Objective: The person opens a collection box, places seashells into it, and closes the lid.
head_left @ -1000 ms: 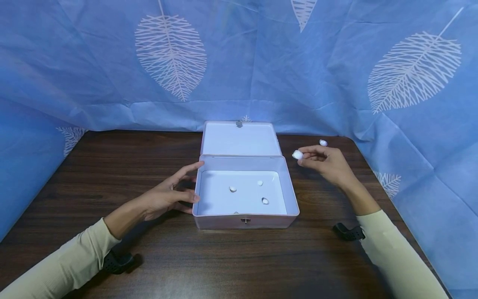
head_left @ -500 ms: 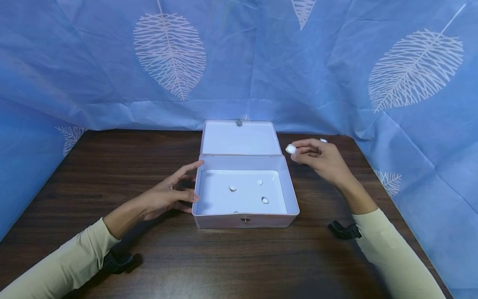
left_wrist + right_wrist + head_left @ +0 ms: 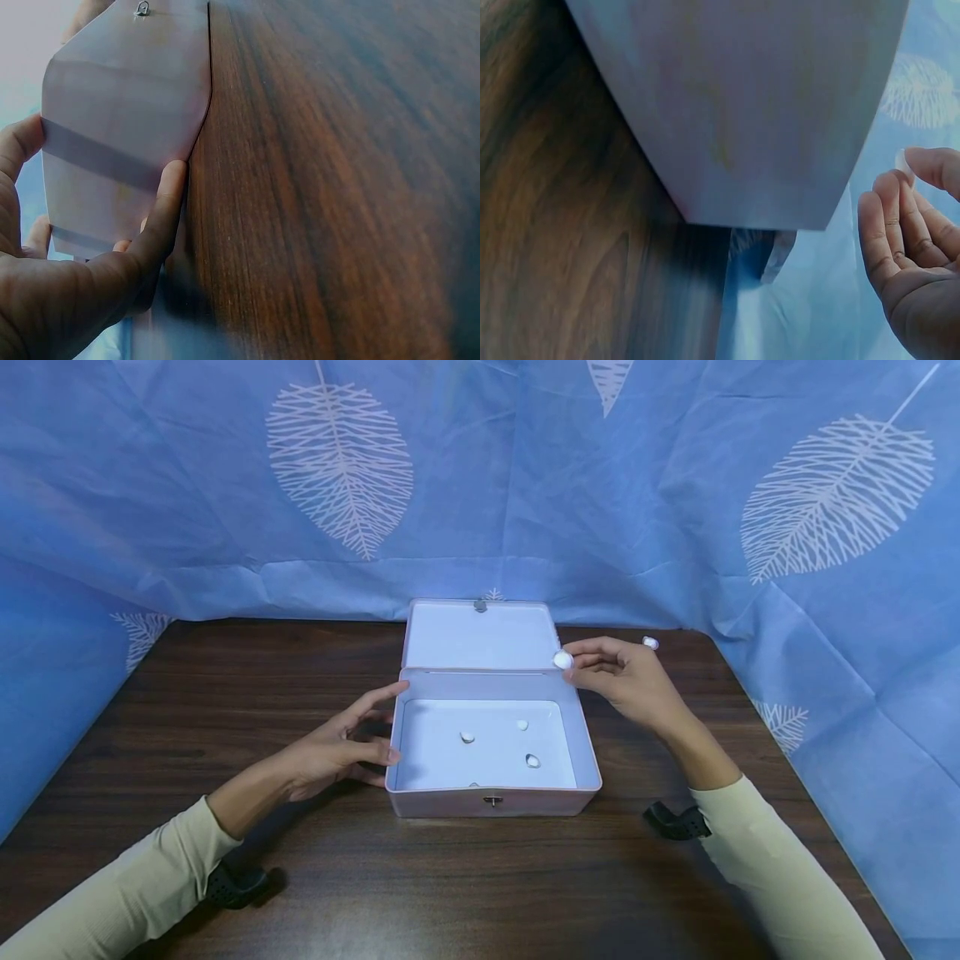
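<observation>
A pale box (image 3: 487, 803) stands on the table with its lid (image 3: 480, 635) raised at the back. My left hand (image 3: 337, 756) touches the box's left side, fingers spread and fairly straight, with fingertips at the rim; the left wrist view has this hand (image 3: 90, 285) against the box wall (image 3: 120, 135). Between thumb and fingertips, my right hand (image 3: 626, 685) pinches a small white shell (image 3: 562, 660) above the box's back right corner. Inside lie several small white shells, among them one shell (image 3: 532, 761) near the right. The right wrist view shows the held shell (image 3: 901, 161) edge-on.
Another white shell (image 3: 650, 643) lies on the table's back right, just behind my right hand. A dark wooden table (image 3: 465, 893) bears everything. Blue cloth (image 3: 525, 485) with white leaf prints hangs behind it. A small metal clasp (image 3: 492, 802) sits on the box front.
My right hand has moved left with the shell, from beside the box to over its back right corner. The left hand stays at the box's left side.
</observation>
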Action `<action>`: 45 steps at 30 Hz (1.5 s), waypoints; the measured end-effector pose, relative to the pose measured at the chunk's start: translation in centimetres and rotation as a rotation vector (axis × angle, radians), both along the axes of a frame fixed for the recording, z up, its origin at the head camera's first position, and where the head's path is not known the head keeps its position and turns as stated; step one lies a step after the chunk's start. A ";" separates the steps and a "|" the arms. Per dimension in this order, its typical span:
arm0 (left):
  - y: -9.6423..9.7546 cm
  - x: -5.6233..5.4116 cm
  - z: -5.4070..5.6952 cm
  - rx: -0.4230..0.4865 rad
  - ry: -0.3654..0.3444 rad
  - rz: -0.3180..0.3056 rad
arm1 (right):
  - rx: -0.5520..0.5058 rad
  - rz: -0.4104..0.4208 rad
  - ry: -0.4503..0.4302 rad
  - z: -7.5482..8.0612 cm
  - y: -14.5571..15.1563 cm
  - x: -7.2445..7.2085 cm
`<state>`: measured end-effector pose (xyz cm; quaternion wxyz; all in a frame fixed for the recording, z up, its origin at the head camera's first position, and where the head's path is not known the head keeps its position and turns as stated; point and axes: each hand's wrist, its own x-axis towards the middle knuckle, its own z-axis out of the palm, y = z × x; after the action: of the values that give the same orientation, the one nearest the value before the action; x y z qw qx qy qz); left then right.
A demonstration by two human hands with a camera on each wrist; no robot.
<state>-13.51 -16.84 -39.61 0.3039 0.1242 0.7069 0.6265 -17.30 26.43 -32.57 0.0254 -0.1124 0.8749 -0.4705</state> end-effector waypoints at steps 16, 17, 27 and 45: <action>-0.1 0.0 -0.2 0.005 0.005 0.001 | -0.053 0.096 -0.045 -0.9 -2.7 0.4; -0.1 0.0 -0.2 0.005 0.005 0.001 | -0.060 0.098 -0.051 -0.9 -2.9 0.4; -0.1 0.0 -0.2 0.005 0.008 -0.004 | -0.051 0.117 -0.069 -1.8 -4.1 0.2; 0.0 0.0 -0.1 0.026 0.002 0.000 | -0.005 0.203 -0.091 -1.9 -5.8 0.6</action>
<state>-13.49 -16.83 -39.66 0.3015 0.1288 0.6991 0.6354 -16.70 20.68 -34.45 0.1122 -0.1793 0.8557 -0.4724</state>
